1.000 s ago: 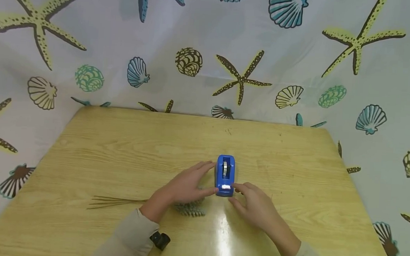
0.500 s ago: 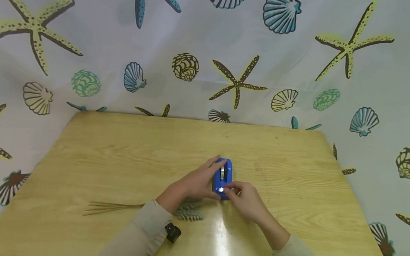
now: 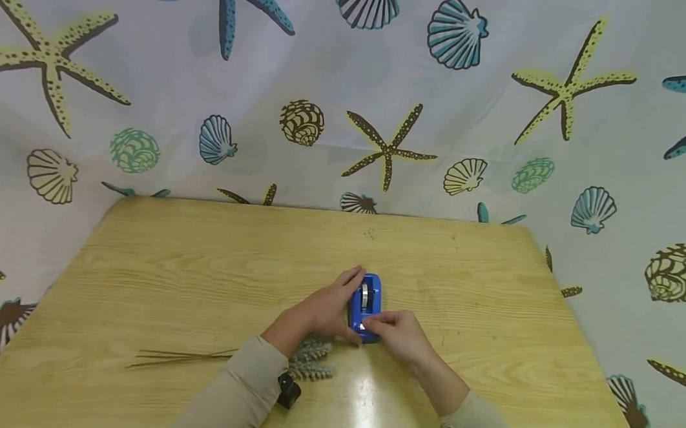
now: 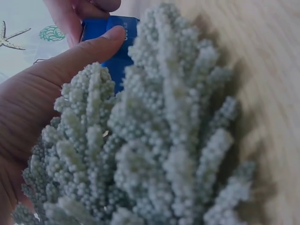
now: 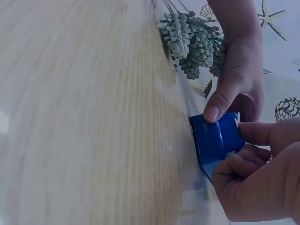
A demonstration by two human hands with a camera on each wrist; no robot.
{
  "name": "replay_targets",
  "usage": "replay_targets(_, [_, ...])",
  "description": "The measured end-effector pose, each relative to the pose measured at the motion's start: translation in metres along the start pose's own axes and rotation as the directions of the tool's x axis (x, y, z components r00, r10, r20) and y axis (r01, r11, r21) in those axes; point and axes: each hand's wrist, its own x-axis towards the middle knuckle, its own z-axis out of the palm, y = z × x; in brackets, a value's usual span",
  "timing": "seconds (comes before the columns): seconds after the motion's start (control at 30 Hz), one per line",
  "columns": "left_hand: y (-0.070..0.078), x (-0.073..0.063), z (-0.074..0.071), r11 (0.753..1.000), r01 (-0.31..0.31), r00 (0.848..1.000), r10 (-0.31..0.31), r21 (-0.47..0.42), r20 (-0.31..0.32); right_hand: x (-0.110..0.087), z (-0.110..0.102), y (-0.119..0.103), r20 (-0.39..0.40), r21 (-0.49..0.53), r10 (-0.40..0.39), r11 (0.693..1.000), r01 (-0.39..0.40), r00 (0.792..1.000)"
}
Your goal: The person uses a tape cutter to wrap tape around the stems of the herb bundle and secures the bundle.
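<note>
A blue tape dispenser stands on the wooden table, a roll of tape in its well. My left hand grips it from the left, thumb at the near end and fingers along the far side. At the cutter end, my right hand pinches the end of the tape between thumb and index finger; the tape itself is mostly hidden. In the right wrist view, the left thumb presses the dispenser's front face and the right hand's other fingers are curled.
Grey-green beaded sprigs lie beneath and beside the left forearm, their thin brown stems pointing left. They fill much of the left wrist view. A cloth with shells and starfish hangs behind the wooden table.
My left hand has closed round the dispenser from beside it. My right hand's thumb and index finger have come together at the cutter. The head view has tilted up slightly.
</note>
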Motion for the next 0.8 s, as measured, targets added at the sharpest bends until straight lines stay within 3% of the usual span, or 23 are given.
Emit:
replay_targets(0.13, [0.002, -0.001, -0.002, 1.0, 0.029, 1.0, -0.029, 0.013, 0.009, 0.002, 0.002, 0.003, -0.023, 0.037, 0.03, 0.999, -0.029, 0.999])
replay_targets(0.5, [0.007, -0.001, -0.005, 0.996, 0.054, 0.998, -0.056, 0.072, 0.036, -0.006, 0.007, 0.009, -0.062, 0.061, -0.064, 0.996, 0.068, 0.996])
replay_targets(0.8, [0.005, -0.002, -0.007, 0.999, 0.05, 0.998, -0.05, 0.018, 0.037, -0.013, 0.013, 0.009, -0.105, 0.139, -0.003, 0.99, 0.017, 0.994])
